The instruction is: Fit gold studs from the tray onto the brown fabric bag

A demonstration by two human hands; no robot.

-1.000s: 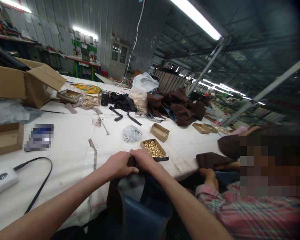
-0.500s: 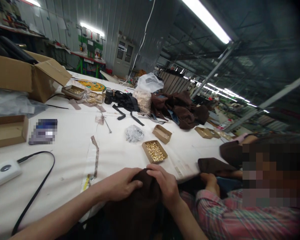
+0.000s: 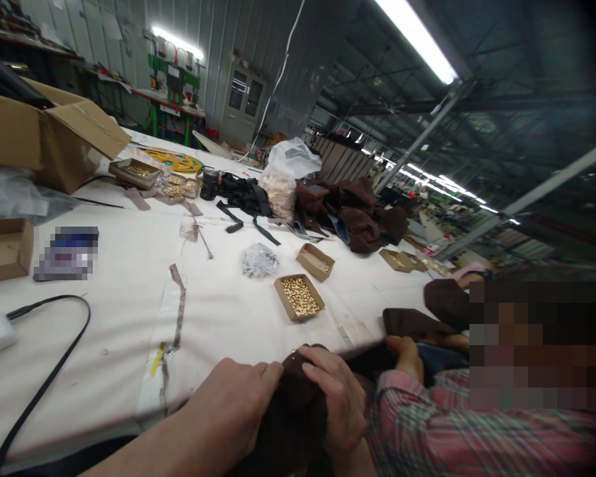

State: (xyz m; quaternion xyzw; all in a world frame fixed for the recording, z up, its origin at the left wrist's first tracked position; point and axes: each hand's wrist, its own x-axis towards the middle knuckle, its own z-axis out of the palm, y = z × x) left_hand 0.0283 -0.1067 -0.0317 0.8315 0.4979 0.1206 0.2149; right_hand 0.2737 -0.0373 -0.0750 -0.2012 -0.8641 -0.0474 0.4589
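Note:
A dark brown cloth (image 3: 295,414) is bunched between my two hands at the near edge of the white table (image 3: 228,291). My left hand (image 3: 233,401) grips its left side, with the fingers curled and the thumb against the fabric. On the right side my right hand (image 3: 335,391) is closed round the cloth, fingers over its top. A small gold-coloured piece shows at the top of the cloth between the fingertips. Just beyond stands a small cardboard box (image 3: 279,298) of gold-coloured metal pieces.
Behind are another small box (image 3: 302,265), a plastic bag (image 3: 259,260), black straps (image 3: 246,199) and piled brown cloth (image 3: 362,228). At left are a large carton (image 3: 10,136) and a black cable (image 3: 42,384). A person in a plaid sleeve (image 3: 477,430) sits close on the right.
My left hand has shifted its hold and turned, its back now more in view. The cloth has moved slightly lower, and a small gold-coloured piece now shows at its top. The view has shifted slightly.

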